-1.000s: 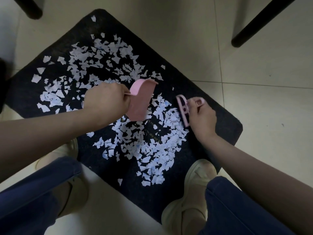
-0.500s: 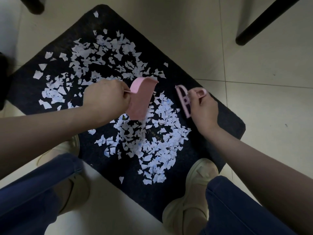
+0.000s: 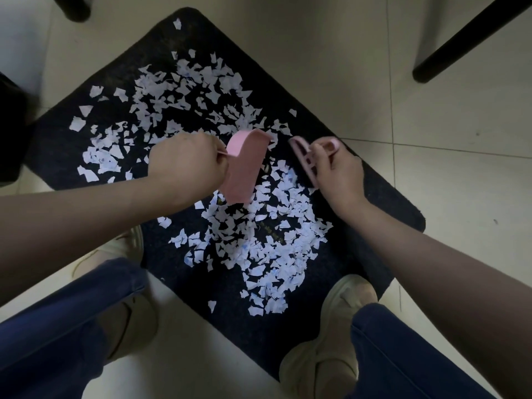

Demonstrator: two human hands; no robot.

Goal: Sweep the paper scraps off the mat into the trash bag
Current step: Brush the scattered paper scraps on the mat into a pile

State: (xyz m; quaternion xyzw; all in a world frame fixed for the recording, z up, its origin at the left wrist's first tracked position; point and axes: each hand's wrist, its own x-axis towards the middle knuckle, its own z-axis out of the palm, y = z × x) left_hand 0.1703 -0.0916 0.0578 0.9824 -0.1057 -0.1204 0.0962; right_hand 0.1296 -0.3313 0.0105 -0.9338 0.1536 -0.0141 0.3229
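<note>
A black mat (image 3: 383, 197) lies on the tiled floor, strewn with white paper scraps (image 3: 267, 243). My left hand (image 3: 187, 165) grips the handle of a small pink dustpan (image 3: 244, 165), tilted with its edge down among the scraps at the mat's middle. My right hand (image 3: 336, 174) holds a small pink brush (image 3: 305, 159) just to the right of the dustpan, over the scraps. No trash bag shows in view.
My two shoes (image 3: 325, 349) and blue-trousered legs (image 3: 57, 335) frame the mat's near corner; the right shoe rests on the mat. Black furniture legs (image 3: 466, 38) stand at the top right and top left. A dark object (image 3: 11, 131) sits at the left edge.
Both hands keep their hold on the dustpan and brush and have barely shifted over the mat. The scrap pile below them looks about the same.
</note>
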